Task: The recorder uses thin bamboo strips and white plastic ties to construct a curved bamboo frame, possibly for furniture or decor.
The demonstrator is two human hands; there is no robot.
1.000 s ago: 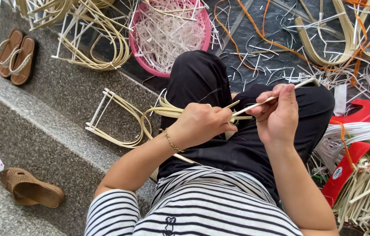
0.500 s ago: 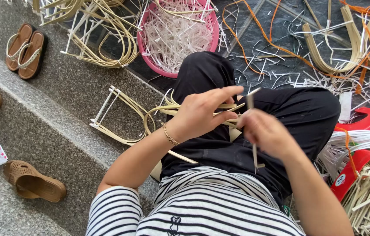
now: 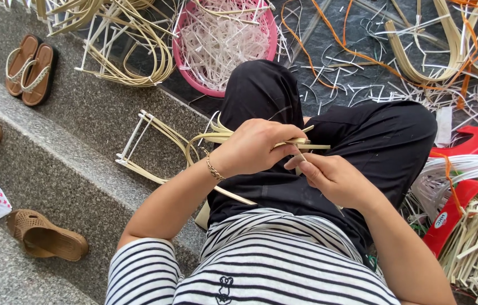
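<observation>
My left hand (image 3: 256, 148) is closed around a bundle of pale bamboo strips (image 3: 216, 137) held over my lap, a gold bracelet on its wrist. My right hand (image 3: 332, 178) sits just right of it, fingers pinching the strip ends that stick out near the left fingers. The strips bend in a loop to the left of my knee. I sit in black trousers (image 3: 374, 135) and a striped shirt.
A pink basket (image 3: 179, 59) of white strips stands ahead. Bent bamboo frames (image 3: 137, 149) lie on the stone steps at left, with sandals (image 3: 27, 68) and slippers (image 3: 47, 237). A red stool (image 3: 476, 141) and piles of strips lie at right.
My right hand, raised with a strip a second ago, has come down and in toward my left hand. Both hands now meet over my lap.
</observation>
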